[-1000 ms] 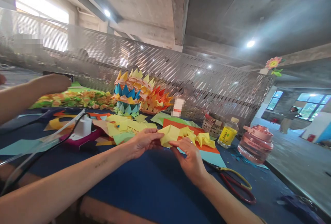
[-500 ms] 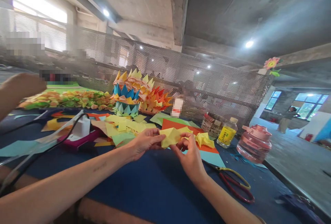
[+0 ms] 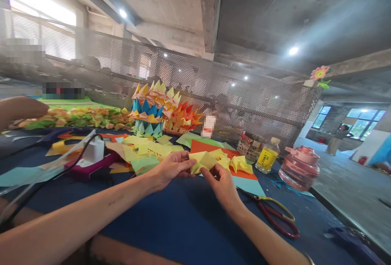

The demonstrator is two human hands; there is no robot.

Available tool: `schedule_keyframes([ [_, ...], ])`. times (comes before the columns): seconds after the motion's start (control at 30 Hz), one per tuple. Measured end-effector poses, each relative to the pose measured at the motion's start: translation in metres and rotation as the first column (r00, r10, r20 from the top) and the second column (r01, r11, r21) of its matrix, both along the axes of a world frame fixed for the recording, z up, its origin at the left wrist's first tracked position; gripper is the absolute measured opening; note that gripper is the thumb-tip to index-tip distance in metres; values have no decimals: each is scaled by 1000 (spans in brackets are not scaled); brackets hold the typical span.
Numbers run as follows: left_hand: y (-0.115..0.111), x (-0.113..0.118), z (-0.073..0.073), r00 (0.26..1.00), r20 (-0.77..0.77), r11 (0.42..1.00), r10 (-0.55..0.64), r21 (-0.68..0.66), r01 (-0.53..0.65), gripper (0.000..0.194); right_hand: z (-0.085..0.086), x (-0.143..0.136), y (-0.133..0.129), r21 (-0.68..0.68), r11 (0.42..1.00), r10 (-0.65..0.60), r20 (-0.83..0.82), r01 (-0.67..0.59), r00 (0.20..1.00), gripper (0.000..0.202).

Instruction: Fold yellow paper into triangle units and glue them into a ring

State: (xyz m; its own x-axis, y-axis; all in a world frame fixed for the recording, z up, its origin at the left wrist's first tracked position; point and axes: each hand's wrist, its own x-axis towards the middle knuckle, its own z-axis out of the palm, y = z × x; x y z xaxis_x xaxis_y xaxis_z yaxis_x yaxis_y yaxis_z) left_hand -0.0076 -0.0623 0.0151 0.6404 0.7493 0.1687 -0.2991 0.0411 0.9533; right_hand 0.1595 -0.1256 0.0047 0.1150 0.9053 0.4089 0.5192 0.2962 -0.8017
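Observation:
Above the blue table, a folded piece of yellow paper (image 3: 201, 161) is pinched between my two hands. My left hand (image 3: 172, 170) grips its left side, thumb over the front. At its lower right edge, the thumb and fingers of my right hand (image 3: 220, 183) are closed on it. Just behind lie more folded yellow paper pieces (image 3: 241, 164) on an orange sheet (image 3: 195, 146). Loose yellow paper pieces (image 3: 146, 146) are spread to the left of my hands. Scissors (image 3: 282, 216) with red and yellow handles lie right of my right forearm.
Pointed folded-paper rings (image 3: 148, 112) stand at the back before a perforated screen (image 3: 259, 89). A yellow-labelled bottle (image 3: 268, 157) and a pink jug (image 3: 301, 169) stand right. A power strip (image 3: 88, 165) with cables lies left. Another person's hand (image 3: 27, 109) is beside a heap of folded paper (image 3: 82, 117).
My right hand's thumb and fingers have closed in on the paper's lower right edge. The other person's hand at the left has come down toward the heap. The view has shifted slightly.

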Motion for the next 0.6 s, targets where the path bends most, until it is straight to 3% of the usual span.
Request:
schedule_keyframes([
  [0.6,1,0,-1,1000,-25,999,2,46,0,45,0,-1,-2,-16,995,-93,93,95,991,43],
])
